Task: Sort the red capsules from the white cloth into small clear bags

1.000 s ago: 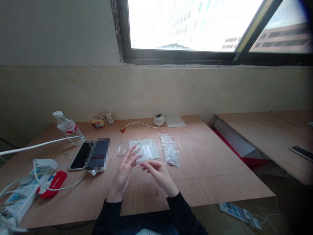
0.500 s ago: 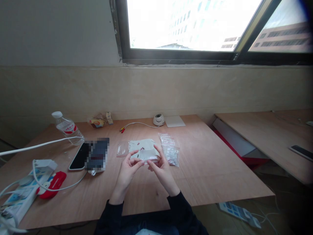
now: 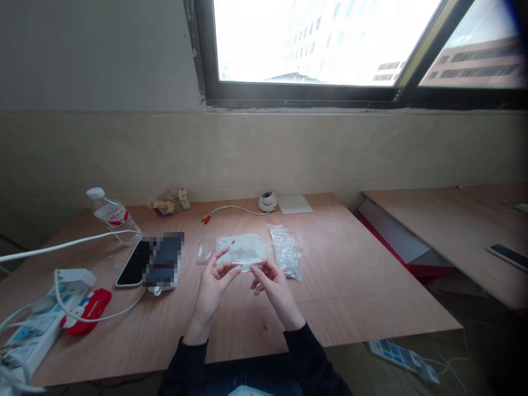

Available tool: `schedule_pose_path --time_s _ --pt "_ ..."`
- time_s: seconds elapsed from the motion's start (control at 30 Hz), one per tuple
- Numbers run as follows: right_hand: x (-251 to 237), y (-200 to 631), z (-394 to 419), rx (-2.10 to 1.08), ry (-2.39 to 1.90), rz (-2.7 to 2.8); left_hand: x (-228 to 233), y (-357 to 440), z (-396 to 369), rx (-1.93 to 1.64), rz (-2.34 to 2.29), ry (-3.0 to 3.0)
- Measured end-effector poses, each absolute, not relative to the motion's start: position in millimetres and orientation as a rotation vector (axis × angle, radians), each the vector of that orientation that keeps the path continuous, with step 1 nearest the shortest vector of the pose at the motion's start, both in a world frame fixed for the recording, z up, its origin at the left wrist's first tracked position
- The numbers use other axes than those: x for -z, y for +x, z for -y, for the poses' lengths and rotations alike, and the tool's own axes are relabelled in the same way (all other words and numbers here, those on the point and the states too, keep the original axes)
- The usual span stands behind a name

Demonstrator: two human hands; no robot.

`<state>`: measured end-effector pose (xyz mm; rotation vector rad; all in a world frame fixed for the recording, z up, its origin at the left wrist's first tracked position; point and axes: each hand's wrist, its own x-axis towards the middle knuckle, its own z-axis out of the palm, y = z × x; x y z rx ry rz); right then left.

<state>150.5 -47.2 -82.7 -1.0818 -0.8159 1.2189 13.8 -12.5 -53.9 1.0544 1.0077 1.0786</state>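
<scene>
Pair of bare hands, dark sleeves, working above a wooden table [image 3: 355, 297]: the left hand [image 3: 211, 286] is pinching the near edge of a small clear bag [image 3: 246, 267] at its left end, thumb clamping down on the plastic, one finger standing up apart from the thumb; the right hand [image 3: 273, 285] is pinching the same edge at its right end, thumb pressing on it, the lower fingers curling beneath. Fingertips behind the plastic are partly hiding. The held bag is stretching between the two thumbs, just in front of a white sheet [image 3: 252, 242], on which tiny red pieces [image 3: 233, 242] are lying. To the left of the sheet, another clear bag [image 3: 205, 252] is lying flat; to its right, a row of filled bags [image 3: 289, 261] is overlapping, their contents too small to tell. Along the back, a white dome camera [image 3: 268, 202] is sitting beside a pale flat panel [image 3: 295, 204], its cable [image 3: 235, 208] trailing leftward. At left, a water bottle [image 3: 117, 217] is standing near two phones [image 3: 131, 269], lying side by side; nearer the table's front, a red case [image 3: 93, 313] is resting next to a white power strip [image 3: 39, 330].
</scene>
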Motion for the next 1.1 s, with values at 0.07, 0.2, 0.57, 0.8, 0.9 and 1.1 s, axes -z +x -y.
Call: schedule_pose_path --time_s 0.07,0.2,0.57,0.8,0.9,1.1 --pt "83.3 150.9 47.5 -1.207 -1.079 0.826 54.4 13.1 12.4 -1.08 -0.997 1.058" --pt "84.8 152.3 48.3 -1.208 -1.1 0.845 54.9 11.8 11.5 -1.104 -0.992 1.047" --pt "83.7 155.8 50.0 -1.138 -1.193 0.89 62.3 13.6 11.4 -0.973 -1.056 1.026" --pt "79.7 157.1 52.0 -1.121 -1.213 0.882 63.4 15.1 11.7 -0.923 -0.999 1.113" --pt "82.4 156.8 50.8 -1.118 -1.23 0.874 59.0 15.5 12.0 -0.984 -1.003 1.092" --pt "84.7 157.1 50.2 -1.109 -1.241 0.897 56.1 14.1 12.1 -1.062 -1.034 1.063"
